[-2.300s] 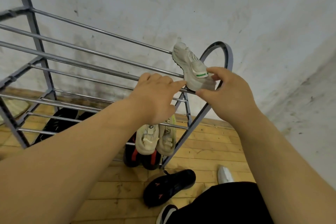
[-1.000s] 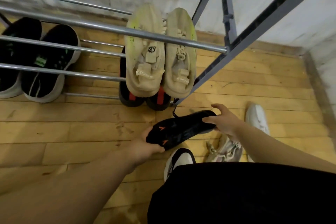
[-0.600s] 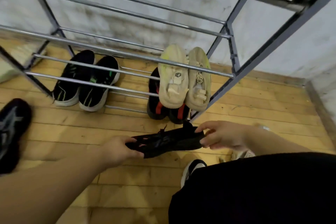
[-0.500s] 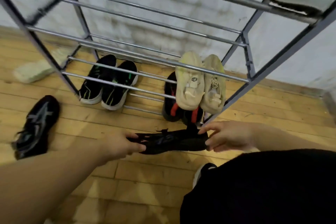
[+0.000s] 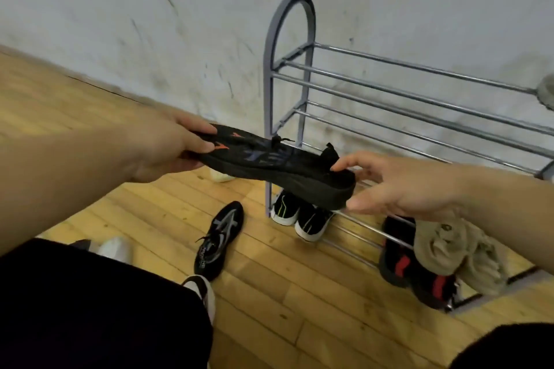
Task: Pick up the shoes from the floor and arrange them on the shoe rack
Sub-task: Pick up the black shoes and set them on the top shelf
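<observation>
A black shoe with orange marks (image 5: pixel 278 163) hangs in the air in front of the grey metal shoe rack (image 5: pixel 287 48). My left hand (image 5: pixel 168 153) grips its toe end and my right hand (image 5: pixel 395 189) holds its heel. A second black shoe with grey stripes (image 5: pixel 218 241) lies on the wooden floor below. On the rack's low bars sit a black pair with white soles (image 5: pixel 299 214), a black-and-red pair (image 5: pixel 401 266) and a beige pair (image 5: pixel 449 249). A pale shoe (image 5: pixel 546 90) shows at the top tier's right edge.
The white scuffed wall (image 5: pixel 180 24) stands behind the rack. A pale shoe (image 5: pixel 221 177) lies on the floor left of the rack, partly hidden by the held shoe. My feet in white-toed shoes (image 5: pixel 117 249) and black trousers fill the lower left.
I have lifted the black shoe with orange marks off the floor with both hands and carried it up toward the rack's left end. My view has swung left.
</observation>
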